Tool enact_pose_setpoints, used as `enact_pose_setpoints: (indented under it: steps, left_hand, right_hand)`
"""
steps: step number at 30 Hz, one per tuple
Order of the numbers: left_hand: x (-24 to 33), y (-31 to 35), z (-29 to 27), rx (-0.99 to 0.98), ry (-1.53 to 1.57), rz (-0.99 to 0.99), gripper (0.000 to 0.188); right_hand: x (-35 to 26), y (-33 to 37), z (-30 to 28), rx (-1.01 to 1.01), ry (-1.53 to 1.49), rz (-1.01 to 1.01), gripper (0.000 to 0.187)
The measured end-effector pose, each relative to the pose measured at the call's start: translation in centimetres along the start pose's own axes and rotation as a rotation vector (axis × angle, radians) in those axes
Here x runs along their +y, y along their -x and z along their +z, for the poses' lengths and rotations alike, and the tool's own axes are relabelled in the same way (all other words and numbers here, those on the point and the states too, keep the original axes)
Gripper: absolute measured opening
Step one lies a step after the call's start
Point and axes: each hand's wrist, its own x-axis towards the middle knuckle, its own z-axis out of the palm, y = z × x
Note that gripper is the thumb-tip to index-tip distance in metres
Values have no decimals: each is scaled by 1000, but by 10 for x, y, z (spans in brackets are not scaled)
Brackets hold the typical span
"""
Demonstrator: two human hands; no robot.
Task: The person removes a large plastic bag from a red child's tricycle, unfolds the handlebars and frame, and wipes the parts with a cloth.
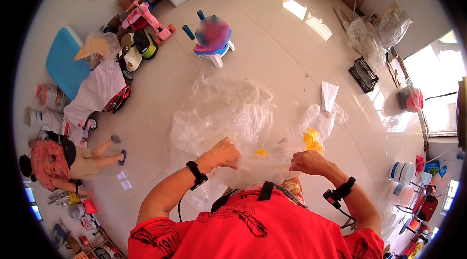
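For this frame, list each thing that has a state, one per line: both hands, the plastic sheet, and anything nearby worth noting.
left hand: closed, gripping the plastic sheet
right hand: closed, pinching the plastic sheet
clear plastic sheet: crumpled, spread out in front of the person
yellow piece: under the plastic, beside the right hand
black crate: on the floor, upright
white paper: lying on the floor

Crumpled clear plastic sheet (pixel 221 113), floor-spread
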Motion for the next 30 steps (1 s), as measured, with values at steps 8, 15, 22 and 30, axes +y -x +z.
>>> enact_pose_setpoints:
  steps: [8,15,22,30]
  left_hand:
    - [-90,-25,-68,341,-367,-396,10]
    - [-21,-135,-224,1207,-144,-376,7]
    - [-12,-158,-29,-321,400,-338,22]
    - [-93,-189,-119,236,395,-329,20]
  right_hand:
    - [93,16,-116,473,192,26,10]
    - [153,26,-191,1001,353,-12,14]
    - [265,107,-41,-120,277,486,18]
    - [255,63,-154,541,-263,438,20]
